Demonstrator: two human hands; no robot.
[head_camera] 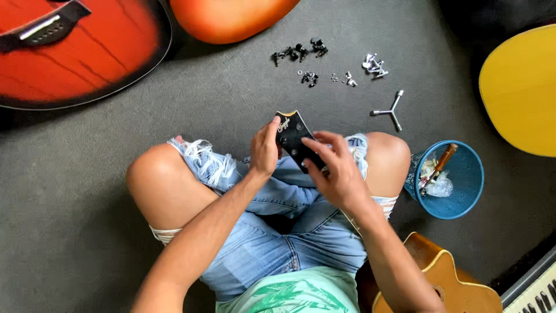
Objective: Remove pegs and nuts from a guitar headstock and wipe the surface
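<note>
I sit cross-legged on a grey floor with a guitar's black headstock lying over my lap. My left hand grips the headstock's left edge, thumb on its face near the top. My right hand rests on the headstock's lower right side, fingers curled over it; whether they pinch a small part is hidden. The guitar's brown body lies by my right hip. Several black tuning machines and several silver ones lie scattered on the floor ahead of my knees.
A silver three-armed wrench lies on the floor beyond my right knee. A blue mesh basket holds scraps and a brown-handled tool. A red sunburst guitar, an orange body and a yellow body lie around. Keyboard keys show at bottom right.
</note>
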